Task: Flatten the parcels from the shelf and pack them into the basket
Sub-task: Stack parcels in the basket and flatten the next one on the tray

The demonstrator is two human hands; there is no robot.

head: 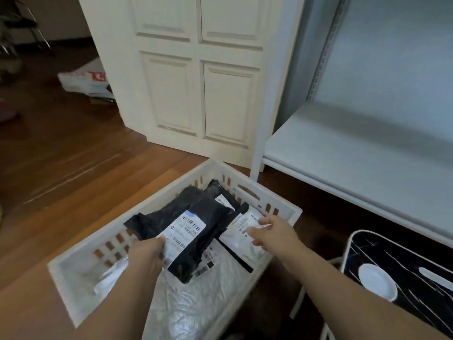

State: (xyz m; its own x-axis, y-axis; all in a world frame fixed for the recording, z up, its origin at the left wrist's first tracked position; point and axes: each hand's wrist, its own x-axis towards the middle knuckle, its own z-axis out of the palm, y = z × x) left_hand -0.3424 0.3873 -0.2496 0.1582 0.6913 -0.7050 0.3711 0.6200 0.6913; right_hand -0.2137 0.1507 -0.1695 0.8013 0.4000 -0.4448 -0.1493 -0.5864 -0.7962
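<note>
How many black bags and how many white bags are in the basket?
Black parcels: 2, one held by the left hand, one behind it.
White parcels: 2, one under the right hand, one at the bottom of the basket.
Total: 4 that I can see.

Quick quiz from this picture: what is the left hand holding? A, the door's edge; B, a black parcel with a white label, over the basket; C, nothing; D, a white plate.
B: the left hand grips the black parcel by its near edge, above the white basket, while the right hand holds nothing.
</note>
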